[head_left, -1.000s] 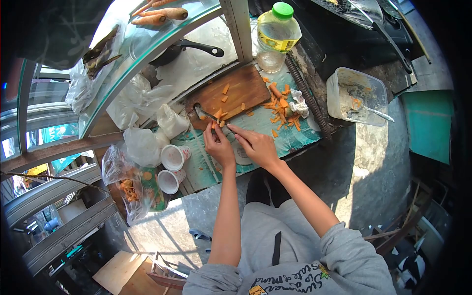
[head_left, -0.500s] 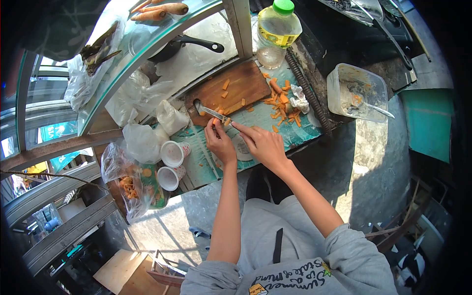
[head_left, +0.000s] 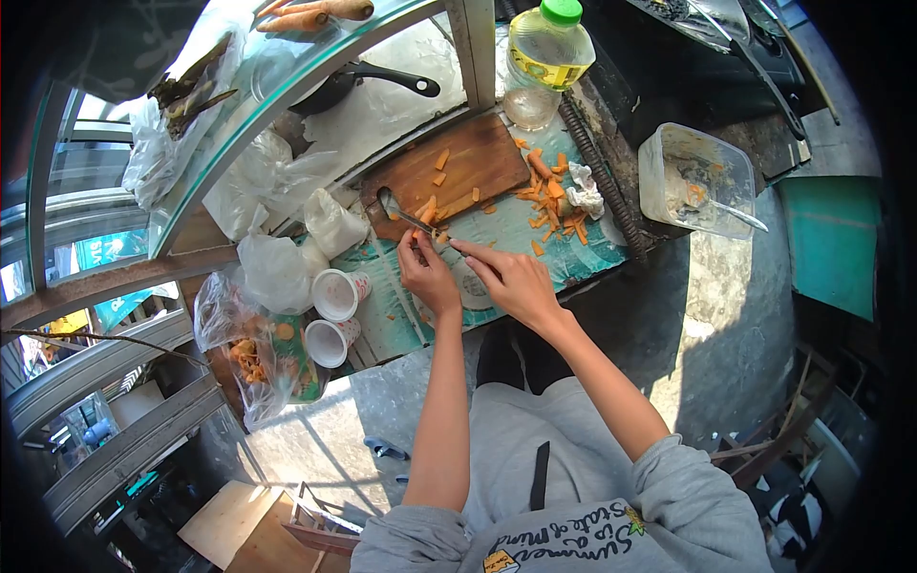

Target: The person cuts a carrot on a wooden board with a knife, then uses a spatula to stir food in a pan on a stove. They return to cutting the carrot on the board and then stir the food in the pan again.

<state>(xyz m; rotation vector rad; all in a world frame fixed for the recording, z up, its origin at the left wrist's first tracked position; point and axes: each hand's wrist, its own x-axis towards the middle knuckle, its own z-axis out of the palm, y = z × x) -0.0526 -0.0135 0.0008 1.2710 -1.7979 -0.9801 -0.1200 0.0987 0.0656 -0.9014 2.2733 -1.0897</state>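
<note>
My right hand (head_left: pixel 511 279) is closed around the handle of a knife (head_left: pixel 409 220), whose blade points to the upper left over the near edge of the wooden cutting board (head_left: pixel 458 170). Just left of it, my left hand (head_left: pixel 428 272) pinches a piece of carrot (head_left: pixel 422 244) against the blade; my fingers hide most of the piece. Another bit of carrot (head_left: pixel 429 208) shows beside the blade, over the board. A few cut pieces (head_left: pixel 440 179) lie on the board. Right of the board is a pile of carrot pieces (head_left: pixel 554 191).
Two cups (head_left: pixel 334 294) and plastic bags (head_left: pixel 277 272) stand at the left. A green-capped bottle (head_left: pixel 548 57) is behind the board. At the right sit crumpled tissue (head_left: pixel 584 191) and a plastic container (head_left: pixel 673 181) with a spoon. Carrots (head_left: pixel 296 19) lie on the glass shelf.
The knife blade has turned and shows its thin edge. A carrot piece now stands out beside it above the board. Both hands remain almost in place.
</note>
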